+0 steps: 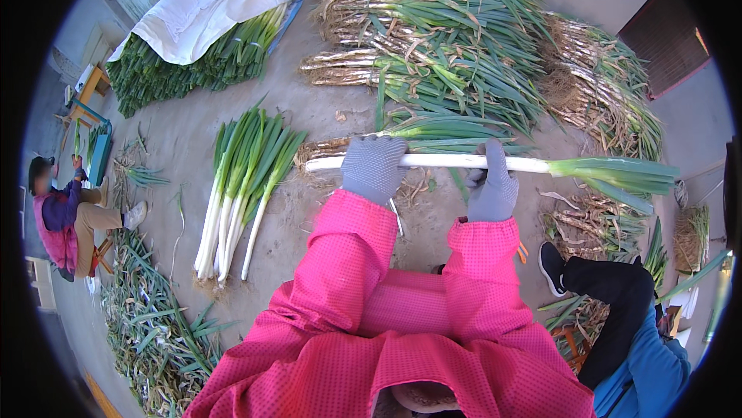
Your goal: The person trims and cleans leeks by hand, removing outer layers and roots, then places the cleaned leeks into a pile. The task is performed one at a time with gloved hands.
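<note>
A peeled green onion (443, 161) with a long white shank lies level across both hands, its green leaves pointing right. My left hand (374, 169), in a grey dotted glove, is closed around the shank near the root end. My right hand (494, 186), gloved alike, grips it farther along, thumb raised. A thin pale strip (396, 218) shows below my left hand; what it is I cannot tell. Behind the hands lie unpeeled green onions (452, 128) with brown roots. On the floor to the left rests a fanned group of clean green onions (240, 198).
A large stack of unpeeled green onions (435, 35) lies ahead. A white cloth (203, 12) partly covers bundled onions at the upper left. Stripped leaves (153, 325) are heaped at lower left. One person (64, 215) sits far left; another person's leg (603, 285) is close on the right.
</note>
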Available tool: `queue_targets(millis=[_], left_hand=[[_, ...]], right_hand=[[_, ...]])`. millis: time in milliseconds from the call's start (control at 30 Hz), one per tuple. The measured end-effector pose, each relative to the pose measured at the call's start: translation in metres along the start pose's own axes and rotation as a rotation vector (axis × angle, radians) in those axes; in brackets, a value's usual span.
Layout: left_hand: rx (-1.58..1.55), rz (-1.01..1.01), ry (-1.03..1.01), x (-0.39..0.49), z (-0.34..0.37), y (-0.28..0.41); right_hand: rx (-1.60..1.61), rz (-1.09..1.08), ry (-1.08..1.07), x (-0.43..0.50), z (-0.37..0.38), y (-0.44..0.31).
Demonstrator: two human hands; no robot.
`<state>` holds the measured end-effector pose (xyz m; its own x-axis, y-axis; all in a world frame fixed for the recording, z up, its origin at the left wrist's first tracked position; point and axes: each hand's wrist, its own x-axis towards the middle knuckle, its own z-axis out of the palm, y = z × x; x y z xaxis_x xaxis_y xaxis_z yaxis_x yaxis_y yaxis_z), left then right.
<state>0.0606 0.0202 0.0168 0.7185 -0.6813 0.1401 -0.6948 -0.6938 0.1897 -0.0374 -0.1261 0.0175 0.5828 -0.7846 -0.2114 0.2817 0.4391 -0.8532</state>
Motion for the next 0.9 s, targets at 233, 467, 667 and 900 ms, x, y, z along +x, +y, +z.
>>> queue_targets(millis=[233,467,667,900], left_hand=[[-0.141,-0.097,-0.202,0.002,-0.003,0.021],[-0.124,-0.16,-0.107,-0.003,-0.007,0.012],[-0.127,-0.168,-0.182,-0.001,-0.011,0.021],[-0.17,-0.102,-0.034,-0.004,-0.007,0.018]], right_hand=[[-0.158,0.109,-0.208,-0.01,0.008,0.023],[-0.265,-0.021,-0.355,-0.019,0.021,0.019],[-0.048,0.182,-0.303,-0.02,0.018,0.02],[-0.198,0.001,-0.283,-0.012,0.017,0.019]])
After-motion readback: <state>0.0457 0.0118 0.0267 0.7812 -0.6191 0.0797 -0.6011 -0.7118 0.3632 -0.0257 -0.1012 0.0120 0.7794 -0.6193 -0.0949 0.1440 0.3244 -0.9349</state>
